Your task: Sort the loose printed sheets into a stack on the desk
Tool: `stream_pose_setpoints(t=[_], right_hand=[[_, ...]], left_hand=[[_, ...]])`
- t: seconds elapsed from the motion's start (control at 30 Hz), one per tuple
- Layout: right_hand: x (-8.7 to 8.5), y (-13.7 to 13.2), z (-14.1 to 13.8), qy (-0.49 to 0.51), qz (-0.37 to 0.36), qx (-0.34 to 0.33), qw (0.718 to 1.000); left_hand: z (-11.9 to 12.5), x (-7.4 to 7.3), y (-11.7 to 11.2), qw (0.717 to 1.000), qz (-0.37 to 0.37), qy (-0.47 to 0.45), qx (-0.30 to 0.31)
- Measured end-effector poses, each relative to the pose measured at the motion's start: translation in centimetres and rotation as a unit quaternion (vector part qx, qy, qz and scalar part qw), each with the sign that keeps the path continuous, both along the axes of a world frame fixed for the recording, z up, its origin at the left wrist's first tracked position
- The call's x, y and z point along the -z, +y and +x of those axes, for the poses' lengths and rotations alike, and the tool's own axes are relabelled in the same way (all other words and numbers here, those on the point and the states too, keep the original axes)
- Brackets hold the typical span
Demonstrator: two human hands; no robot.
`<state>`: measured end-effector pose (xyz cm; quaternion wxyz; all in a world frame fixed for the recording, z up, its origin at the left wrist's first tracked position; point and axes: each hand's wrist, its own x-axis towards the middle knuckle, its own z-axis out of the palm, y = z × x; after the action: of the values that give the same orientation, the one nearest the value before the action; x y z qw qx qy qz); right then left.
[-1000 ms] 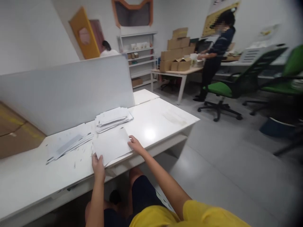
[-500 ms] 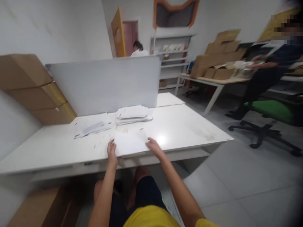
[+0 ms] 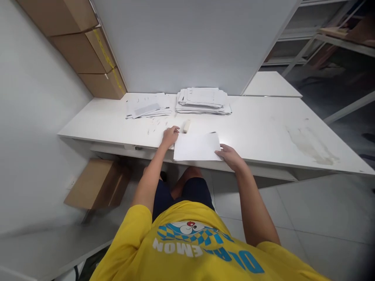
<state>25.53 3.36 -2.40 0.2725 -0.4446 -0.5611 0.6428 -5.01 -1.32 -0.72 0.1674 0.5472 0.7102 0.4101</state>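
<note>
A white sheet of paper [image 3: 198,147] lies at the desk's front edge, its near side sticking out a little past it; whether there is more than one sheet cannot be seen. My right hand [image 3: 230,156] pinches its right edge between thumb and fingers. At the far left corner, my left hand [image 3: 170,136] is closed with curled fingers on the paper's edge. Just beyond the sheet is a small off-white block-like object [image 3: 186,126]. Farther back are a thick stack of papers [image 3: 203,100] and, to its left, a looser spread of papers [image 3: 149,106].
The white desk [image 3: 258,128] ends at a grey partition panel [image 3: 187,47]. Taped cardboard boxes [image 3: 96,52] are stacked at the back left. Another cardboard box [image 3: 90,183] sits below the desk's left side. Dark smudges mark the desktop's right part.
My view has tipped down toward the desk and my lap. Both hands remain at the paper; my left hand is now at its far left corner. The people and shelves beyond have mostly left view.
</note>
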Motion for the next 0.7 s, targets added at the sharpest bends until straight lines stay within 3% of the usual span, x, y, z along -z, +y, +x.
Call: stream_pose_setpoints(t=[0.17,0.7], right_hand=[[-0.4,-1.3,0.1,-0.007,-0.001,0.022,1.0],[0.8,-0.6,-0.4,0.042,0.016,0.08,0.996]], left_hand=[[0.1,-0.1,-0.3,0.99,-0.056,0.132,-0.009],[0.3,-0.6,-0.2,0.967,-0.098,0.235,0.002]])
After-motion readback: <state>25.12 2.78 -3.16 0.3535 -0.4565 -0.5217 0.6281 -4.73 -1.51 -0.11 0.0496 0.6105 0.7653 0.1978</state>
